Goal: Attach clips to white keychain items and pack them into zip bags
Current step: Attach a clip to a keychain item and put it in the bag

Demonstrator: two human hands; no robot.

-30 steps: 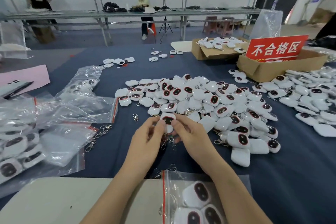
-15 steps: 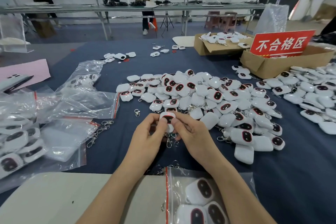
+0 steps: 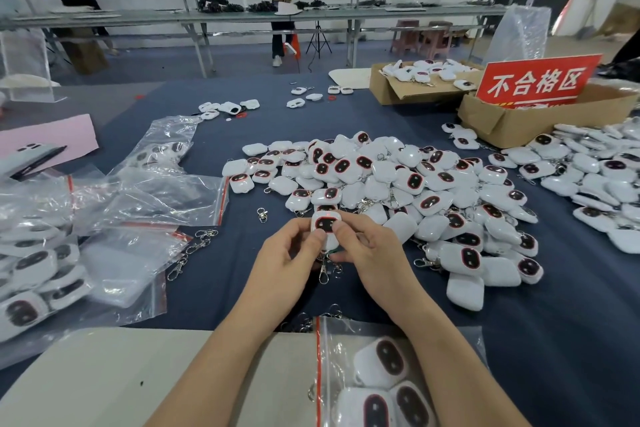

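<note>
Both hands hold one white keychain item (image 3: 325, 222) with a dark red-rimmed face above the blue cloth. My left hand (image 3: 289, 258) pinches its left side and my right hand (image 3: 369, 253) grips its right side. A metal clip (image 3: 323, 272) dangles below the item between my hands. A big pile of white keychain items (image 3: 398, 184) lies just behind and to the right. Loose clips (image 3: 194, 250) lie to the left on the cloth. A zip bag (image 3: 381, 374) with three items in it lies at the near edge under my right forearm.
Filled and empty zip bags (image 3: 104, 218) cover the left side. Two cardboard boxes (image 3: 512, 121) with a red sign (image 3: 538, 81) stand at the back right. Another heap of items (image 3: 595, 177) is at far right. A beige board (image 3: 104, 378) lies at the near edge. People stand at a far bench.
The view has tilted slightly, and both hands have kept hold of the item. The clip now hangs visibly below the item.
</note>
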